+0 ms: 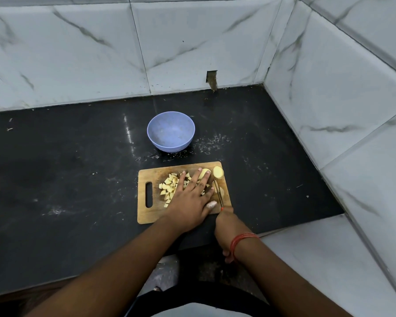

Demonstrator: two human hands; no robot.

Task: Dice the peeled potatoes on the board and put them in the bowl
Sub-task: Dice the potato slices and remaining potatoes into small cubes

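Potato dice [168,187] on board [146,216], outside bowl [171,133]

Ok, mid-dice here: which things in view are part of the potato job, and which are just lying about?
In the job:
cutting board
diced potato
uncut potato pieces
knife, gripped by right hand
left hand, laid flat over the potato
blue bowl, nothing in it yet

Lying about:
crumbs and scraps on the black counter
hole in the wall tile

view: single head-worn wide-angle camera | direction: looked forward and steeply down | framed: black stone tabletop [66,170] in a corner of grey marble-look wall tiles [192,42] | distance: rectangular wooden chopping board [146,216] sat mid-frame at arm's reach | edges: tile lines bowed | shared: none
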